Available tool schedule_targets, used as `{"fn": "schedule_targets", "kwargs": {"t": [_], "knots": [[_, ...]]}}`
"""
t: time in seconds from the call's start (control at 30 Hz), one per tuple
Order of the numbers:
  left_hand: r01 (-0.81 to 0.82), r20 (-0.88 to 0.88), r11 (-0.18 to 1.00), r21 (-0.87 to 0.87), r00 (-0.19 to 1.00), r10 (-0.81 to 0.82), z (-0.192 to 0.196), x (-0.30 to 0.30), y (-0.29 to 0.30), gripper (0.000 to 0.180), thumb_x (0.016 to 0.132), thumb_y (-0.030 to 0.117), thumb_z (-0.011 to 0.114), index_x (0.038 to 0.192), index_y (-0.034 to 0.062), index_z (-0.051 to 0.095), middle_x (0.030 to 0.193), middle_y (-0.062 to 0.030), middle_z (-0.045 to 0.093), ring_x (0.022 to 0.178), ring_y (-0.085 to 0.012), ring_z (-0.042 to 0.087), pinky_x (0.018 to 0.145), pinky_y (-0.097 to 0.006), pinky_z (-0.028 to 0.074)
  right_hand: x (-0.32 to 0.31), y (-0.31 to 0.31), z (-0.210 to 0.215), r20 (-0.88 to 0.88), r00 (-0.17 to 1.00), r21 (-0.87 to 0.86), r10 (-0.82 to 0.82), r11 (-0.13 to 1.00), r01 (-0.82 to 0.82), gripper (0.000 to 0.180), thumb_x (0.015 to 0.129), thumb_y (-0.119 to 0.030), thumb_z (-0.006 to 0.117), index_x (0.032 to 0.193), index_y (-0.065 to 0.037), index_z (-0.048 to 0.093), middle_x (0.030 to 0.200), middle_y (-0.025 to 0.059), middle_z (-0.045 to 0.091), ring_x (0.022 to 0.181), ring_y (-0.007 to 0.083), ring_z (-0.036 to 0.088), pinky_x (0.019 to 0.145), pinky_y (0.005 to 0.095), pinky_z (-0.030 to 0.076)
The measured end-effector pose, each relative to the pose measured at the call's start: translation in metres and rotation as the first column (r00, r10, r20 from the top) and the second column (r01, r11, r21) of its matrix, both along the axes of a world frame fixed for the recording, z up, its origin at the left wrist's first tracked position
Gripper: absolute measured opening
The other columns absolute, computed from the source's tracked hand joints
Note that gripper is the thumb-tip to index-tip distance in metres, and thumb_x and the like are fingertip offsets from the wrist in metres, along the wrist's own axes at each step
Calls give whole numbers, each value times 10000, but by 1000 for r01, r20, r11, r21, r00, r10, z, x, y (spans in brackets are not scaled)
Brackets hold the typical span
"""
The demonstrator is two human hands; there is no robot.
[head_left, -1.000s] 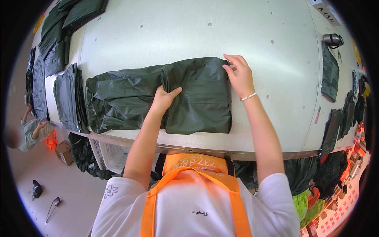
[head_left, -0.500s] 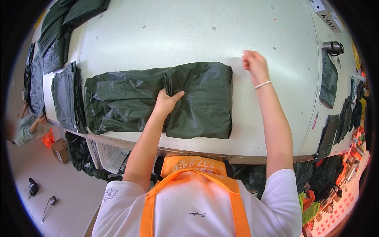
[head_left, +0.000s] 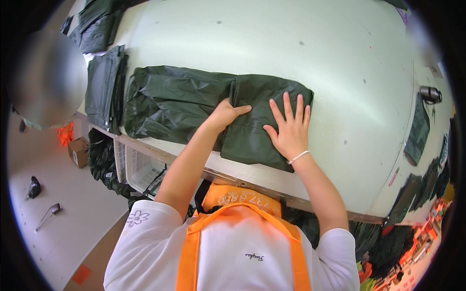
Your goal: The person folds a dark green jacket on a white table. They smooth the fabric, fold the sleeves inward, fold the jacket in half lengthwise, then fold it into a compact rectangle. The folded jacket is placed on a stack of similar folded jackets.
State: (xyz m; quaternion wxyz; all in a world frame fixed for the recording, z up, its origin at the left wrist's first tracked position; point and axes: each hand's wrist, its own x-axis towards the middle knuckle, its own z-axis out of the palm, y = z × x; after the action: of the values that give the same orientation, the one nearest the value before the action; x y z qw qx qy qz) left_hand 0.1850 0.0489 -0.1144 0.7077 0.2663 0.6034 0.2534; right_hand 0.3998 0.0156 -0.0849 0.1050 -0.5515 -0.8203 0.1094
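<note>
A long folded piece of shiny dark green fabric [head_left: 179,104] lies across the table in front of me, its right part doubled over into a thicker layer. At the edge of that fold is my left hand [head_left: 227,115], thumb on top and the other fingers tucked out of sight at the fold, gripping it. My right hand [head_left: 291,131] lies flat on the doubled part near its right end, fingers spread, holding nothing. A white bracelet circles the right wrist.
Left of the fabric stands a stack of folded green pieces [head_left: 104,87]. Beneath the table edge [head_left: 233,179] is a white plastic basket [head_left: 141,169]. A cardboard box [head_left: 78,151] sits on the floor. A metal flask [head_left: 430,94] lies at the far right. A blurred round shape covers the upper left.
My right hand has come down from above the bare table, opened, and now rests on the fabric. The left hand keeps its place at the fold. The whole view has shifted and tilted.
</note>
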Motion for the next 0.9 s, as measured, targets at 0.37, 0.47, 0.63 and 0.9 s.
{"fn": "schedule_targets", "kwargs": {"t": [0.37,0.47,0.63,0.9], "knots": [[898,-872,167,406,436,-223,80,-46,-8,1112,492,529,802,1419,130,335,1510,-152,192,1395,-352,147,1091,-542,174,-31,-7,-3,197,980,-164,-6,986,39,680,798,-371,637,1394,-155,390,1511,146,196,1383,438,91,1093,580,95],[941,-893,40,336,332,-306,42,-63,1,1209,452,614,776,1448,144,278,1524,-138,159,1401,-368,114,1093,-546,162,-41,-2,14,288,957,-213,43,977,20,696,803,-378,632,1402,-138,373,1505,182,180,1383,449,61,1087,594,93],[918,-863,43,393,385,-328,11,-76,7,1235,464,640,759,1462,137,233,1529,-148,134,1402,-371,111,1097,-508,176,-101,107,74,427,875,-691,226,707,155,365,829,-407,605,889,-54,672,937,202,654,857,348,623,776,456,482],[882,-778,31,471,431,-458,2,-104,12,1250,490,589,776,1475,106,174,1543,-136,89,1417,-333,91,1065,-414,233,-309,410,13,-534,517,-796,-669,605,-38,287,970,-210,425,1057,10,588,946,78,642,834,149,617,754,284,500]]}}
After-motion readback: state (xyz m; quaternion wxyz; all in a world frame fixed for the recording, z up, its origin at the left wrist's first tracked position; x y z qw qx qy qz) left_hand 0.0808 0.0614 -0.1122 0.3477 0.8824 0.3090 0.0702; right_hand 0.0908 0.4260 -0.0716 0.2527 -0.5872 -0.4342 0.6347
